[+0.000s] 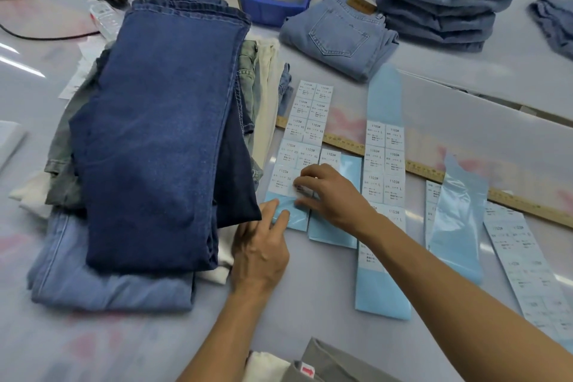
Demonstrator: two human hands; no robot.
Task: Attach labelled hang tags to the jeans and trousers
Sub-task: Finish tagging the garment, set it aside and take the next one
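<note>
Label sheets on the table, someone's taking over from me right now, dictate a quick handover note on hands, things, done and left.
Left hand: straight fingers press the bare blue backing at the bottom of the leftmost white sticker-label sheet.
Right hand: pinches a label being peeled from that sheet's bottom row.
Things: folded dark blue jeans top the mixed pile at left; further label sheets lie at right across a wooden ruler; folded light blue jeans and a stack sit behind.
Done: several labels already gone.
Left: no hang tag seen on any garment; all attaching remains.
</note>
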